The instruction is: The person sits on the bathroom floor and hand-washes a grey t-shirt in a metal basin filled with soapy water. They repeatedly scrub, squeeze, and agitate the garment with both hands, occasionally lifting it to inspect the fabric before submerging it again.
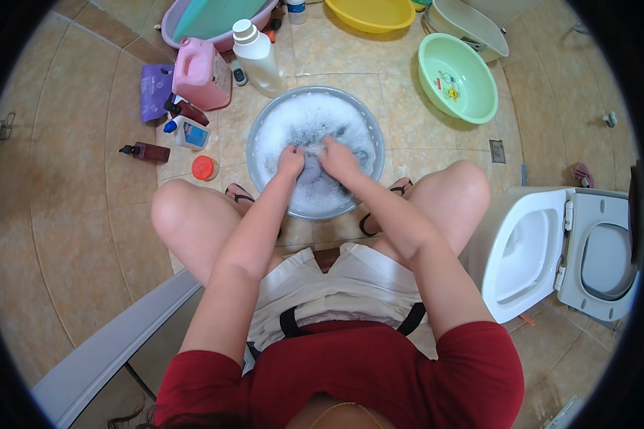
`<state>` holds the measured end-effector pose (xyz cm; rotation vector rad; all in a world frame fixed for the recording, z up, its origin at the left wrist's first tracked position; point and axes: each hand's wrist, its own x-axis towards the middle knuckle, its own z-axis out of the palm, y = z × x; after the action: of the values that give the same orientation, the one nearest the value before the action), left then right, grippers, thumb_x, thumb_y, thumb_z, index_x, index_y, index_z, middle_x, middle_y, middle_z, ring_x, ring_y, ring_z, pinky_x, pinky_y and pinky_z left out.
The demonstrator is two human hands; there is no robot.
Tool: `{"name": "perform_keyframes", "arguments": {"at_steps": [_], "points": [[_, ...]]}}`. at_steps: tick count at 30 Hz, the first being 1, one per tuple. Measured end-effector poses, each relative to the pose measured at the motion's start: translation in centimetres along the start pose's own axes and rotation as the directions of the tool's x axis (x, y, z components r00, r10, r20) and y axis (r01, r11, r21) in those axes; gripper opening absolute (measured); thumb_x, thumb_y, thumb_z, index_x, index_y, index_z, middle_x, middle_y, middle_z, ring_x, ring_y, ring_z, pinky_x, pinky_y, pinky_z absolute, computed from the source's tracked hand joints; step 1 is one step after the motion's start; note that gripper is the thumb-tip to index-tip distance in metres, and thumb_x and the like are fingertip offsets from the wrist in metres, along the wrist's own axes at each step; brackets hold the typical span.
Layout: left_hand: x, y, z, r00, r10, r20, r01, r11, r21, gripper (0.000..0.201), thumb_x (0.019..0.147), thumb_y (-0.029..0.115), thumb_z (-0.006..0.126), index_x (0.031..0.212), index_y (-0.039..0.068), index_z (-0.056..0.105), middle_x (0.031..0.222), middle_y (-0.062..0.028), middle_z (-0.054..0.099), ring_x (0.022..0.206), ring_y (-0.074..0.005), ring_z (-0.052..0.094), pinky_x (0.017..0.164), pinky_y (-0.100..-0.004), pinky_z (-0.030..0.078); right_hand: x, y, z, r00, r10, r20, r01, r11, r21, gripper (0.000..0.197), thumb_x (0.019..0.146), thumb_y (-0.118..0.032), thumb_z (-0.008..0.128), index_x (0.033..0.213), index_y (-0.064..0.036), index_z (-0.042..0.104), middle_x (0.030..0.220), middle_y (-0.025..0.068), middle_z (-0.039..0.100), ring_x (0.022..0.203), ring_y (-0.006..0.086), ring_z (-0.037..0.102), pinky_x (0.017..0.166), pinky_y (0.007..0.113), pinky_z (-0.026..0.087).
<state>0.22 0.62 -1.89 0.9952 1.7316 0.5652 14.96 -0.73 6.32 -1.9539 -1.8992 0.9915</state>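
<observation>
A round grey basin [323, 213] full of white suds stands on the floor between my feet. In it lies a wet grey cloth [320, 176], partly under the foam; its full shape is hidden. My left hand [290, 162] is closed on the cloth's left side. Close by on the right, my right hand [338, 159] grips the same cloth, fingers bent toward the left hand. Darker patches of fabric or water show through the foam beyond my fingers.
Left of the basin stand a tall white bottle [256, 61], a pink jug [202, 75], a white bottle with a blue cap [190, 134] and a red-lidded jar [205, 168]. A green basin [456, 79] and yellow basin [372, 13] lie beyond. An open toilet [526, 250] is at right.
</observation>
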Motion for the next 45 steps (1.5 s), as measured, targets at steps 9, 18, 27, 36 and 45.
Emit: {"name": "perform_keyframes", "arguments": {"at_steps": [9, 18, 27, 36, 45], "points": [[-7.2, 10.7, -2.8, 0.912, -0.184, 0.366, 0.407, 0.51, -0.758, 0.038, 0.093, 0.036, 0.044, 0.1, 0.001, 0.056, 0.086, -0.0109, 0.059, 0.078, -0.0209, 0.057, 0.068, -0.0327, 0.048, -3.8, -7.8, -2.6, 0.941, -0.237, -0.241, 0.274, 0.952, 0.134, 0.027, 0.082, -0.029, 0.052, 0.09, -0.0051, 0.061, 0.07, 0.0197, 0.062, 0.068, 0.0377, 0.06, 0.061, 0.046, 0.047], [-6.2, 9.7, -2.6, 0.969, 0.013, 0.248, 0.155, 0.75, -0.643, 0.035, 0.091, 0.033, 0.05, 0.103, 0.0, 0.055, 0.095, -0.01, 0.059, 0.082, -0.0177, 0.058, 0.07, -0.0318, 0.048, -3.3, -7.8, -4.1, 0.887, -0.234, -0.397, 0.31, 0.94, 0.139, 0.021, 0.082, -0.023, 0.054, 0.085, -0.0035, 0.06, 0.075, 0.0208, 0.061, 0.069, 0.0373, 0.06, 0.059, 0.045, 0.047], [-8.6, 13.7, -4.6, 0.97, 0.047, 0.239, 0.117, 0.771, -0.626, 0.031, 0.091, 0.035, 0.049, 0.083, 0.005, 0.056, 0.073, -0.0025, 0.055, 0.067, -0.0104, 0.05, 0.062, -0.0257, 0.042, 0.8, -3.3, -5.9, 0.948, -0.024, -0.318, 0.147, 0.917, 0.37, 0.038, 0.088, -0.036, 0.047, 0.082, -0.0014, 0.061, 0.071, 0.0201, 0.061, 0.07, 0.0341, 0.061, 0.065, 0.043, 0.046], [-5.9, 10.6, -9.2, 0.987, 0.126, 0.101, -0.14, 0.978, 0.153, 0.034, 0.086, 0.036, 0.055, 0.082, 0.003, 0.059, 0.075, -0.0045, 0.059, 0.068, -0.0149, 0.052, 0.065, -0.0293, 0.041, -0.1, -1.6, -11.3, 0.987, 0.021, 0.159, -0.136, 0.639, 0.758, 0.019, 0.09, -0.014, 0.052, 0.108, -0.0097, 0.055, 0.076, -0.0024, 0.06, 0.066, 0.0045, 0.053, 0.057, 0.02, 0.04], [-8.7, 11.5, -6.6, 0.772, 0.526, 0.357, -0.587, 0.806, 0.081, 0.036, 0.081, 0.025, 0.065, 0.108, 0.001, 0.058, 0.09, -0.0074, 0.064, 0.086, -0.0135, 0.056, 0.08, -0.0287, 0.043, -1.5, -3.5, -12.0, 0.957, -0.288, 0.016, 0.224, 0.779, 0.586, 0.017, 0.084, -0.015, 0.059, 0.098, -0.0061, 0.063, 0.055, -0.0036, 0.052, 0.051, 0.0049, 0.045, 0.049, 0.023, 0.037]]}}
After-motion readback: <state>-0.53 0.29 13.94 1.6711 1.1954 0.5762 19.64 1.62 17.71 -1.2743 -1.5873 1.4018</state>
